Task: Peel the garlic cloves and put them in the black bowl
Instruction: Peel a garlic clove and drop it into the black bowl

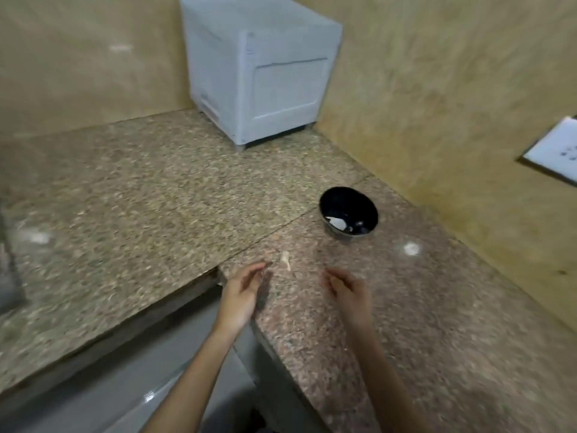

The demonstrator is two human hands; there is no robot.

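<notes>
By the counter's (156, 198) front edge, past your left hand (242, 292), lies a clove (285, 260); it is likely light, firm and slippery under papery skin, so pinch its ends. That hand and your right hand (348, 292) hover, fingers loosely apart, holding nothing. The bowl (343, 203), nearer the wall (437, 120), holds pale pieces (335, 222).

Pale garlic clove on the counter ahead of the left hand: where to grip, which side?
Probably pinch the garlic clove across its fatter far end, from above with the left hand, the nearer one. It lies flat on the counter, tapering toward the person, so only top and sides are open. Blur hides finer detail.
</notes>
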